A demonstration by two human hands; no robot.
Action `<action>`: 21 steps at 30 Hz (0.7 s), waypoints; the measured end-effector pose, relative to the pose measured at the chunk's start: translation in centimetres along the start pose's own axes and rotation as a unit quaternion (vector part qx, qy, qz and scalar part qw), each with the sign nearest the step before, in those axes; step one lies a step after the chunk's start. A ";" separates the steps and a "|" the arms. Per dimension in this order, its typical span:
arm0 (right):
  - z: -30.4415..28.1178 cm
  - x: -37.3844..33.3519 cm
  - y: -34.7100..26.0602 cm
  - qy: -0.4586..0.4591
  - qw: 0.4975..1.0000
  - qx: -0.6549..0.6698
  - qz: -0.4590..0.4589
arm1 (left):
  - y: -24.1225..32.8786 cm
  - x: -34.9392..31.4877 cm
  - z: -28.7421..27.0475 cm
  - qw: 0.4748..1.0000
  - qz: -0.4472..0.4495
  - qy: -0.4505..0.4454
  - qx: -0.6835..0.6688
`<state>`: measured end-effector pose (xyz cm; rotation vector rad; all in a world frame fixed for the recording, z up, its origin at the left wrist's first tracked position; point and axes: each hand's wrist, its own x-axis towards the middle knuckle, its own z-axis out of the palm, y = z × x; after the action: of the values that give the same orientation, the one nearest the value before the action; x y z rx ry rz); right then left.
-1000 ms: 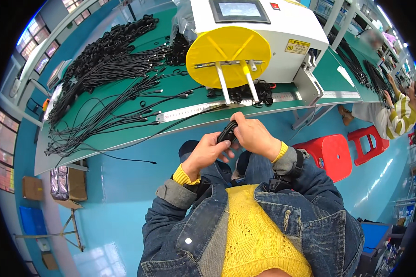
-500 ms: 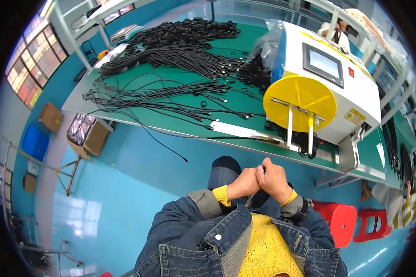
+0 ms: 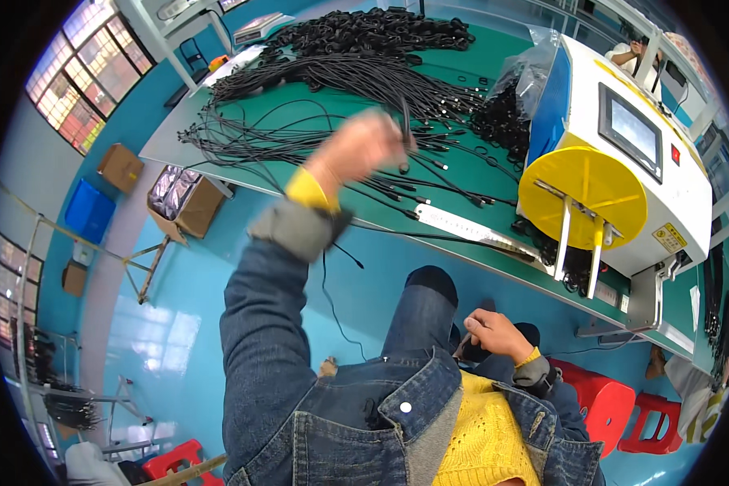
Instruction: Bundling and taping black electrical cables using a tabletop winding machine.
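My left hand (image 3: 360, 147) is raised over the green table, smeared by motion. Its fingers look closed around a dark looped length of black cable (image 3: 406, 125) at the fingertips. Beneath and around it lie loose black cables (image 3: 300, 144) with metal-tipped plugs. A thin cable (image 3: 330, 296) hangs down past my left sleeve. Low in front of my lap, my right hand (image 3: 498, 334) has its fingers curled together; what they hold, if anything, is too small to make out.
A white machine (image 3: 579, 105) with a screen and yellow disc (image 3: 583, 198) stands at the table's right. A steel ruler (image 3: 462, 228) lies along the front edge. Thick cable bundles (image 3: 364, 40) cover the back. Red stools (image 3: 595, 401) stand at my right; an open carton (image 3: 188, 202) stands left.
My hands were together above my lap. Now the left has swung up and left over the cables, while the right stays low. The whole view has shifted slightly.
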<state>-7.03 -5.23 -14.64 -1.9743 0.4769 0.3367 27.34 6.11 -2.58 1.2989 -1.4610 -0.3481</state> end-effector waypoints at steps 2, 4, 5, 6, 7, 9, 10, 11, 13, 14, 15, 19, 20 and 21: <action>0.7 0.0 -0.1 -0.032 0.999 0.002 -0.002 | -2.3 1.8 -7.7 0.975 0.056 0.191 0.100; 0.5 -0.3 1.1 -0.029 0.999 -0.002 -0.013 | -0.5 2.0 -7.0 0.927 -0.215 0.298 0.077; 0.9 -0.2 1.0 -0.043 0.998 -0.017 -0.046 | -1.9 -0.9 -9.1 0.928 -0.111 0.246 0.257; 1.2 0.1 1.2 -0.048 0.996 -0.027 -0.075 | -3.5 -2.8 -10.4 0.891 0.004 0.174 0.419; 1.2 0.4 1.4 -0.049 0.996 -0.024 -0.074 | -5.1 -5.6 -10.9 0.868 -0.045 0.181 0.461; 1.0 0.7 2.3 -0.038 0.997 -0.021 -0.059 | -5.6 -11.2 -10.1 0.826 -0.114 0.178 0.522; 1.0 0.6 2.4 -0.037 0.998 -0.020 -0.054 | -5.6 -13.8 -9.8 0.809 -0.136 0.170 0.546; 1.0 0.6 2.4 -0.040 0.998 -0.018 -0.051 | -5.9 -15.3 -8.8 0.810 -0.139 0.168 0.545; 1.1 0.8 1.9 -0.040 0.993 -0.054 -0.094 | -5.6 -18.2 -7.6 0.746 -0.185 0.134 0.626; 1.2 1.0 1.7 -0.037 0.990 -0.072 -0.116 | -5.5 -18.8 -7.1 0.745 -0.186 0.134 0.626; 1.3 1.1 1.4 -0.038 0.990 -0.072 -0.117 | -5.4 -19.2 -6.4 0.732 -0.150 0.125 0.653; 2.3 1.2 0.4 -0.051 0.986 -0.088 -0.129 | -5.8 -20.3 -3.9 0.682 -0.060 0.097 0.722; 2.4 1.1 0.4 -0.057 0.987 -0.089 -0.123 | -6.1 -20.6 -3.6 0.667 -0.042 0.089 0.738; 2.3 0.7 0.7 -0.062 0.987 -0.089 -0.115 | -6.2 -20.6 -3.4 0.654 -0.023 0.081 0.752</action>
<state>-6.82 -3.50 -16.45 -2.1418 0.1401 0.3625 29.28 22.57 -16.72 2.5120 -1.4420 1.2610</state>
